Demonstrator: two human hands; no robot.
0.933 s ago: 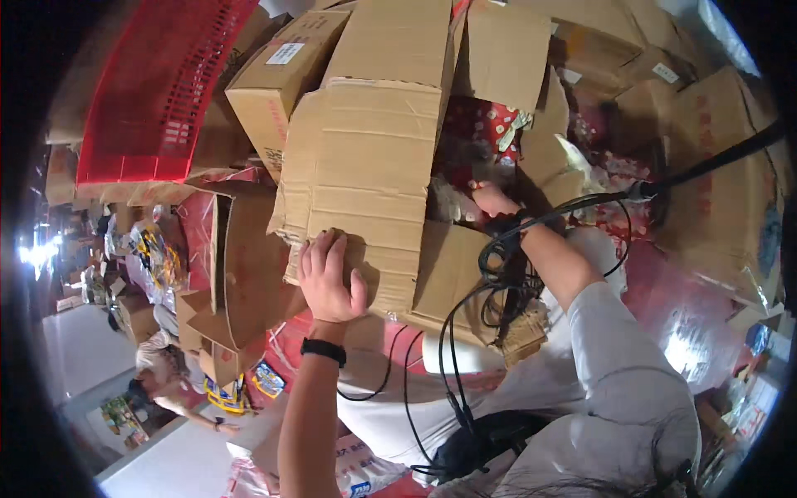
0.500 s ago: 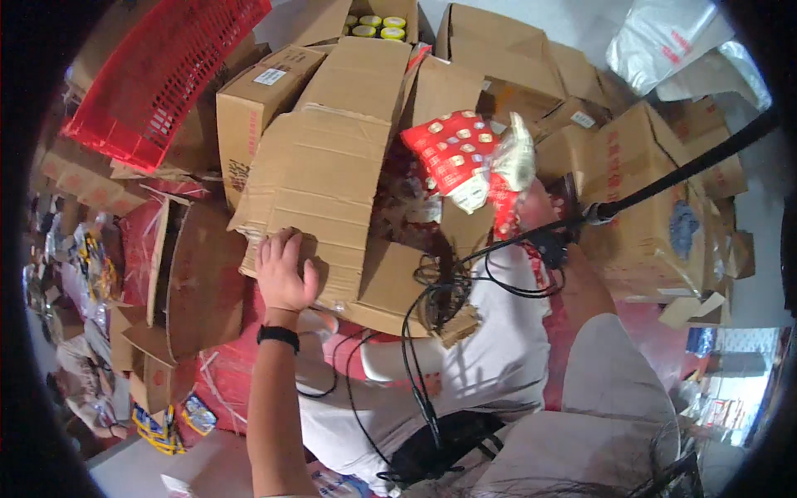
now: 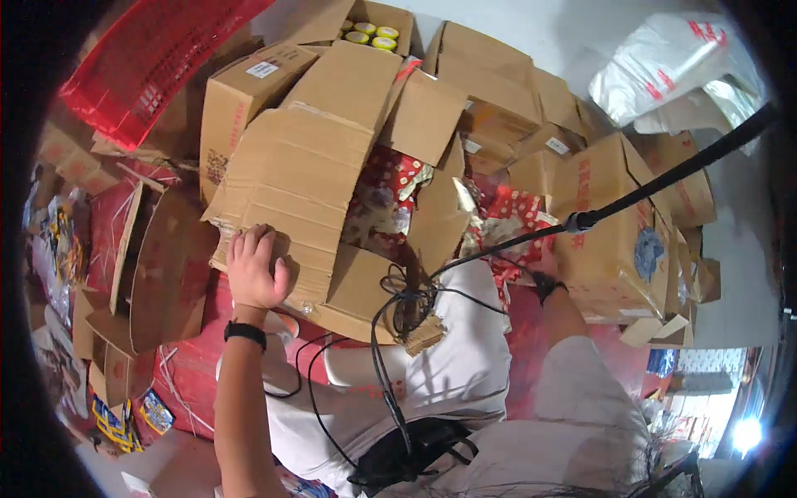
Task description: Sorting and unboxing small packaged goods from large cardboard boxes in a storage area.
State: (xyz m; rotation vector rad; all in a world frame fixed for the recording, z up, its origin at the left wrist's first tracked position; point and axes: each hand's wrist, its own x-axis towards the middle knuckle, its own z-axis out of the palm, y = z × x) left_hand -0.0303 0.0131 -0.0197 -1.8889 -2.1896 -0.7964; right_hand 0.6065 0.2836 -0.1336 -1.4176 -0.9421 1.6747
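Note:
My left hand (image 3: 254, 270) lies flat on the lower left flap of a big open cardboard box (image 3: 292, 184), fingers spread over its edge. Inside the box show red and white patterned packets (image 3: 388, 192). My right hand (image 3: 544, 264) is off to the right of the box, mostly hidden behind a red and white patterned packet (image 3: 516, 220) that it holds against a tall brown carton (image 3: 610, 228). A black band sits on each wrist.
More brown cartons are stacked behind, one open with yellow-lidded jars (image 3: 371, 33). A red plastic crate (image 3: 141, 62) leans at the upper left. Flattened cardboard (image 3: 166, 274) lies at the left on the red floor. A clear plastic bag (image 3: 672, 70) sits at the upper right.
My right hand has carried the patterned packet from above the open box down and to the right, beside the tall carton. My left hand has stayed on the box flap.

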